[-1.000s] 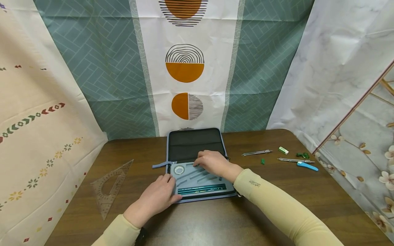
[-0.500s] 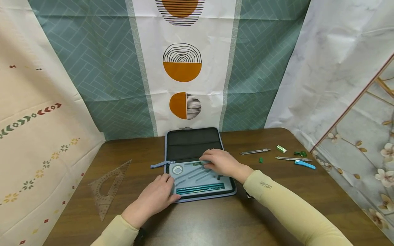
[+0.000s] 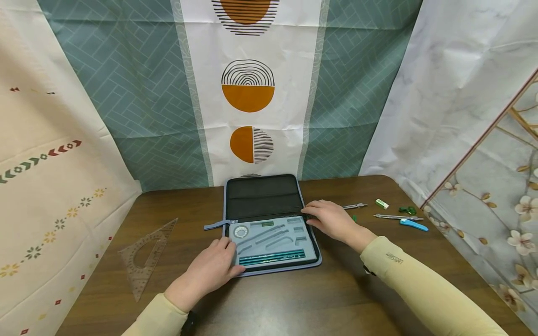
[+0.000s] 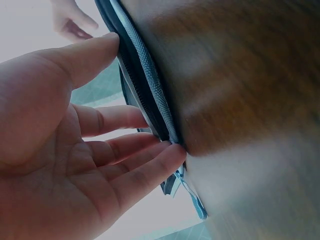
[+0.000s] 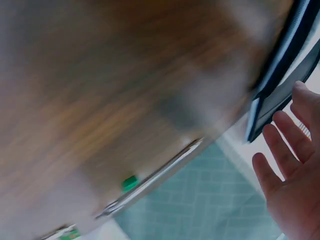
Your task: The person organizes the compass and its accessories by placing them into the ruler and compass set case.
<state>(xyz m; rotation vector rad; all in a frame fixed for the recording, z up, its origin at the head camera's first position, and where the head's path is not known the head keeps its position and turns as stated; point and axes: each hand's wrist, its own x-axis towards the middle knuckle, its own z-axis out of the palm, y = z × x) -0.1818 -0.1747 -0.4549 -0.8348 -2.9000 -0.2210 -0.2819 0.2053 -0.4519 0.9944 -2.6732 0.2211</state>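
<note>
An unzipped case [image 3: 263, 196] lies spread on the table, its grey tray [image 3: 252, 233] facing up. In the tray are a round dial-like piece [image 3: 241, 232], teal pencils [image 3: 272, 257], a small green piece [image 3: 267, 224] and several bare slots. My left hand [image 3: 208, 268] rests on the case's left edge; in the left wrist view its fingers [image 4: 145, 172] touch the zippered rim [image 4: 150, 82]. My right hand [image 3: 332, 219] hovers at the case's right side, fingers loosely bent with nothing in them; in the right wrist view the hand [image 5: 295, 150] is beside the case [image 5: 282, 75].
On the right of the table [image 3: 260, 303] lie a metal compass [image 3: 356, 206], a second one [image 3: 397, 217], an eraser [image 3: 381, 203], a dark green piece [image 3: 407, 210], a small green piece [image 3: 354, 218] and a blue cutter [image 3: 414, 225]. A clear set square [image 3: 147, 256] lies left. Curtains surround the table.
My right hand has moved right from over the tray to its right edge, uncovering the slots and the small green piece. My left hand has stayed on the case.
</note>
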